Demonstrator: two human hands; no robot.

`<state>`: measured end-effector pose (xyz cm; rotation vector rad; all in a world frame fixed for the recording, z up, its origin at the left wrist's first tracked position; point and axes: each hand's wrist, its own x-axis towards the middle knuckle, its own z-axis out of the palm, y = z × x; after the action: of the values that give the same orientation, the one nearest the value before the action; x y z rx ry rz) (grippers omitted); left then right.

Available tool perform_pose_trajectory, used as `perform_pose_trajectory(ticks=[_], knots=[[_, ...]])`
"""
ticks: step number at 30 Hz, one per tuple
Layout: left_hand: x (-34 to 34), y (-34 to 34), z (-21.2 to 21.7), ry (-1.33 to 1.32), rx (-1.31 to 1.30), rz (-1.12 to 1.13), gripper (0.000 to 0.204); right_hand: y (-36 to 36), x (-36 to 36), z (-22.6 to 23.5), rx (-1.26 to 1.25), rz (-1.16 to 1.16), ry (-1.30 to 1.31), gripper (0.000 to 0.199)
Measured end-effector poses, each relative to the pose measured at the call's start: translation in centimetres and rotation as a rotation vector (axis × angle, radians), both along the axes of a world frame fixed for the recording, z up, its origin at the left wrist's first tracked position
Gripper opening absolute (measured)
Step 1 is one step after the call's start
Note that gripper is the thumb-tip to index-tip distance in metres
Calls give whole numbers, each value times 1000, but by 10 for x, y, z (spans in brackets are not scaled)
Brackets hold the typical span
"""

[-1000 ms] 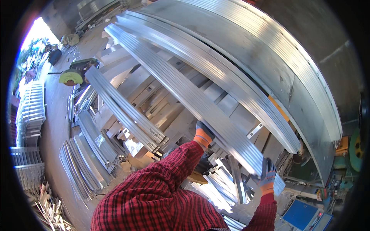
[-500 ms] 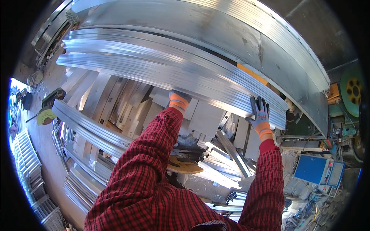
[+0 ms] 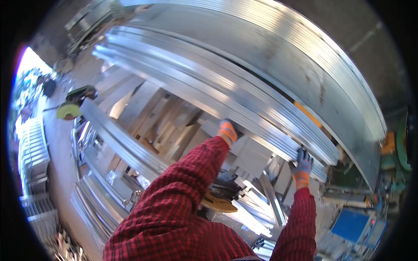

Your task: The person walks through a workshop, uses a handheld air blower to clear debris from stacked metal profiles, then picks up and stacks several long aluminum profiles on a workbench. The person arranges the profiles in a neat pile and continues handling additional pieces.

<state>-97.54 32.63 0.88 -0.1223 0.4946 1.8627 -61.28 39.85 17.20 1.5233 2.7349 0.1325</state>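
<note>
Long ribbed silvery metal profiles (image 3: 191, 78) lie side by side across the bench in front of me. My left hand (image 3: 228, 129), in an orange and grey glove, is at the near edge of the closest profile, about midway along. Its fingers are hidden at or under that edge. Near the right end, my right hand (image 3: 301, 166), gloved alike, rests on the same closest profile with dark fingertips stretched out and apart. A narrow gap shows between this profile and the ones behind it. The picture is somewhat blurred.
Behind the profiles runs a grey metal sheet (image 3: 261, 52) with more ribbed stock along its far side. Boards and offcuts (image 3: 170, 126) lie below. Other profiles (image 3: 122, 143) extend at left, beside a yellow-green disc (image 3: 68, 111). A blue box (image 3: 350, 225) stands at right.
The view has swung, tilting the profiles more steeply down to the right. The closest profile now stands apart from those behind it near its right end. Both hands stay at its near edge.
</note>
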Motion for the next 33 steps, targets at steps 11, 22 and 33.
perform_pose_trajectory(ticks=[11, 22, 33], knots=[[12, -2, 93, -140, -602, -305, 49, 25, 10, 14, -149, -112, -122, 88], [-30, -37, 107, 210, -807, -443, 59, 14, -17, 5, -30, -238, -306, 103], [-140, -31, 87, 159, -657, 392, 70, -8, -57, -11, 21, 39, 58, 91]])
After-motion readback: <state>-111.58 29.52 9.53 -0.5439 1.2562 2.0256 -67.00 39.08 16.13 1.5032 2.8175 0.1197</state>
